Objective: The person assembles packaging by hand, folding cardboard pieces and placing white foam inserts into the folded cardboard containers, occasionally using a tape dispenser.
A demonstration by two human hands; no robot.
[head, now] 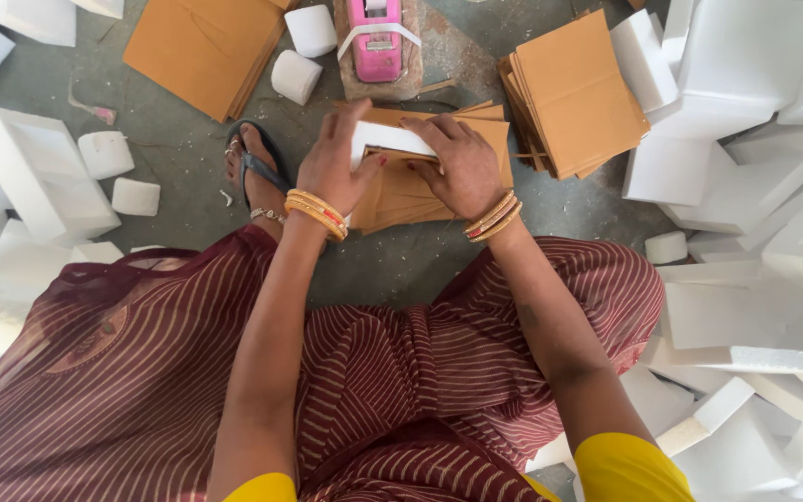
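A white foam piece (392,139) is held between both hands over a small stack of brown cardboard sheets (401,191) that lies on the grey floor (178,149). The left hand (332,167) is curled around the left end of the foam piece, with the thumb pressed on its front edge and the fingers laid over its top. The right hand (462,167) is pressed down on the right end, fingers bent and closed over it. Gold and red bangles (318,212) are worn on both wrists.

Just beyond the stack, a pink tape dispenser (378,42) is seen on a brown pad. Two larger piles of cardboard are set on the floor, one at the upper left (202,46) and one at the right (573,93). Two small foam cylinders (301,56) lie between the left pile and the dispenser. White foam blocks (745,186) are heaped at the right, and others (34,172) are scattered at the left. A sandalled foot (253,167) is placed beside the left hand.
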